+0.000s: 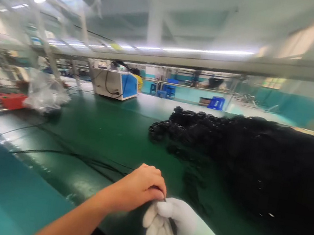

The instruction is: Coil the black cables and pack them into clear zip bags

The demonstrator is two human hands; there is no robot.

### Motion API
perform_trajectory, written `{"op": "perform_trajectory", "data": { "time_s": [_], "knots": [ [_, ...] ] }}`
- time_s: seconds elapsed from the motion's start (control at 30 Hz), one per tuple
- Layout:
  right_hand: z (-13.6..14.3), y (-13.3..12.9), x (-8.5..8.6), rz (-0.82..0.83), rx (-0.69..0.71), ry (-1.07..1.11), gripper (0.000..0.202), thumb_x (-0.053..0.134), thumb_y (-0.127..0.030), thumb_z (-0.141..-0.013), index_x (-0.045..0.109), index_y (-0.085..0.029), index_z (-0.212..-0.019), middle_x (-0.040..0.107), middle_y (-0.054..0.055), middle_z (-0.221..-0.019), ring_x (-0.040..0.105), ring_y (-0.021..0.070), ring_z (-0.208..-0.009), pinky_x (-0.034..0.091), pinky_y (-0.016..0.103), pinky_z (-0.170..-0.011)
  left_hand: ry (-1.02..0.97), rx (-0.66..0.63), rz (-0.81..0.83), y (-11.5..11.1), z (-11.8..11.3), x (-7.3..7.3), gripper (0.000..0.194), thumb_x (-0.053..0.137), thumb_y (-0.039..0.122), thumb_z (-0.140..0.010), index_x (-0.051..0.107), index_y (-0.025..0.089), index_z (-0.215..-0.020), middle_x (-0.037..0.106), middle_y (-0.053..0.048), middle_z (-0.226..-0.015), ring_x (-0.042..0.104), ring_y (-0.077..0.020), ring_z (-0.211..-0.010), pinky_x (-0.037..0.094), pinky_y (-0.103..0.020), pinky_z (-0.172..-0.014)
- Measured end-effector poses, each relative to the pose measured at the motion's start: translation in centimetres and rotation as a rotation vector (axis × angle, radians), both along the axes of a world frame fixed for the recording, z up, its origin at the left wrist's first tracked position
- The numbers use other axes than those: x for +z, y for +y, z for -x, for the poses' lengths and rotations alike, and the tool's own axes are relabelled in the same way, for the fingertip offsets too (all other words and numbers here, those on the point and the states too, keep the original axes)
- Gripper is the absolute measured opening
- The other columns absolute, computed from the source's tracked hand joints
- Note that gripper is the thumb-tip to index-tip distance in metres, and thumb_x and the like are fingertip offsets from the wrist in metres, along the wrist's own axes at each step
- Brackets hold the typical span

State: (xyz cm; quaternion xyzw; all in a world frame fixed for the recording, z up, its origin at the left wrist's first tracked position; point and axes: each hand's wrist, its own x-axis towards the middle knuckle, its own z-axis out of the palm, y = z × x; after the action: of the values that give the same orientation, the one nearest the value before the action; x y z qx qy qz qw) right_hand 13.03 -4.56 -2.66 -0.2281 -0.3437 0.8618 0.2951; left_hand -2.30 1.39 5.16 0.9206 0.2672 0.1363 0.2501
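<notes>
Bright factory hall (156, 25), long glossy green worktop (107, 129); big heap of coiled black cables (252, 157) piled at right, likely for easy reach. Thin loose black cables (74, 155) lie at left. Bare left hand (144, 185) bent into a pinch; white fabric-gloved right hand (186, 218), fingers curled, meets it, probably so both steady a tiny dark strand (165, 200) between fingertips. Blur hides whether either grips it, can't tell

Can't make out the dark bit (165, 200) between left hand (142, 187) and right hand (189, 223), nor follow black pile (272, 165) past right edge
</notes>
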Motion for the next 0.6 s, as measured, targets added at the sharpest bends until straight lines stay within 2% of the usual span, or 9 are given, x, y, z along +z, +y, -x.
{"op": "perform_trajectory", "data": {
  "time_s": [0.1, 0.17, 0.23, 0.3, 0.37, 0.43, 0.5, 0.6],
  "knots": [
    [-0.5, 0.6, -0.6, 0.013, 0.031, 0.234, 0.044, 0.052, -0.04, -0.074, 0.06, -0.001, -0.094, 0.068, 0.014, -0.065, 0.062, 0.0129, -0.048, 0.045, 0.017, -0.04, -0.062, -0.051, 0.091, 1.3, -0.5, 0.5, 0.015, 0.057, 0.015, -0.079, 0.068, 0.025, -0.081, 0.062, 0.004, -0.08, 0.054, -0.0109, -0.084, 0.034, -0.025, -0.086],
    [-0.4, 0.8, -1.0, -0.011, 0.05, 0.244, 0.043, 0.059, -0.034, -0.07, 0.062, 0.001, -0.093, 0.068, 0.013, -0.066, 0.063, 0.0125, -0.054, 0.048, 0.019, -0.048, -0.092, -0.056, 0.094, 1.6, -1.0, 0.5, 0.014, 0.059, 0.016, -0.079, 0.069, 0.025, -0.081, 0.063, 0.003, -0.081, 0.053, -0.0118, -0.086, 0.035, -0.025, -0.086],
    [-0.3, 0.9, -1.4, -0.041, 0.065, 0.247, 0.038, 0.061, -0.034, -0.068, 0.063, -0.001, -0.086, 0.067, 0.012, -0.064, 0.063, 0.0133, -0.055, 0.048, 0.021, -0.051, -0.116, -0.039, 0.068, 1.8, -1.4, -0.1, 0.011, 0.059, 0.02, -0.079, 0.069, 0.026, -0.082, 0.064, 0.003, -0.082, 0.054, -0.0124, -0.087, 0.036, -0.026, -0.086],
    [-0.7, 1.0, -1.4, -0.074, 0.04, 0.26, 0.037, 0.059, -0.039, -0.071, 0.063, -0.003, -0.079, 0.066, 0.011, -0.059, 0.062, 0.0139, -0.052, 0.047, 0.023, -0.049, -0.111, 0.01, 0.022, 1.7, -1.7, -1.2, 0.014, 0.055, 0.024, -0.083, 0.068, 0.027, -0.088, 0.065, 0.003, -0.085, 0.054, -0.0128, -0.087, 0.038, -0.026, -0.084],
    [-1.8, 1.2, -0.9, -0.107, -0.045, 0.293, 0.042, 0.056, -0.047, -0.073, 0.06, -0.005, -0.08, 0.066, 0.01, -0.059, 0.062, 0.0154, -0.049, 0.046, 0.023, -0.045, -0.061, 0.103, -0.046, 1.6, -1.5, -2.8, 0.021, 0.045, 0.026, -0.088, 0.065, 0.028, -0.096, 0.066, 0.003, -0.088, 0.056, -0.0131, -0.085, 0.041, -0.026, -0.079],
    [-3.4, 1.4, 0.3, -0.14, -0.17, 0.348, 0.043, 0.054, -0.05, -0.077, 0.057, -0.009, -0.089, 0.068, 0.01, -0.068, 0.065, 0.0192, -0.056, 0.048, 0.028, -0.046, 0.015, 0.229, -0.155, 1.5, -0.7, -4.5, 0.027, 0.036, 0.026, -0.091, 0.063, 0.026, -0.097, 0.067, 0.001, -0.087, 0.058, -0.0138, -0.08, 0.043, -0.026, -0.072],
    [-5.0, 1.6, 1.9, -0.145, -0.318, 0.432, 0.035, 0.053, -0.045, -0.081, 0.054, -0.014, -0.096, 0.066, 0.005, -0.074, 0.065, 0.0196, -0.063, 0.048, 0.031, -0.052, 0.074, 0.317, -0.323, 1.3, 0.4, -6.3, 0.029, 0.034, 0.028, -0.091, 0.062, 0.024, -0.094, 0.067, 0.0, -0.085, 0.06, -0.0147, -0.075, 0.045, -0.025, -0.067],
    [-6.3, 2.1, 4.0, -0.103, -0.454, 0.569, 0.018, 0.054, -0.034, -0.084, 0.052, -0.017, -0.09, 0.051, -0.005, -0.065, 0.054, 0.01, -0.059, 0.041, 0.024, -0.055, 0.092, 0.257, -0.624, 0.2, 1.5, -8.7, 0.028, 0.033, 0.031, -0.092, 0.061, 0.028, -0.091, 0.066, 0.002, -0.077, 0.061, -0.0125, -0.063, 0.043, -0.021, -0.056]
  ]
}}
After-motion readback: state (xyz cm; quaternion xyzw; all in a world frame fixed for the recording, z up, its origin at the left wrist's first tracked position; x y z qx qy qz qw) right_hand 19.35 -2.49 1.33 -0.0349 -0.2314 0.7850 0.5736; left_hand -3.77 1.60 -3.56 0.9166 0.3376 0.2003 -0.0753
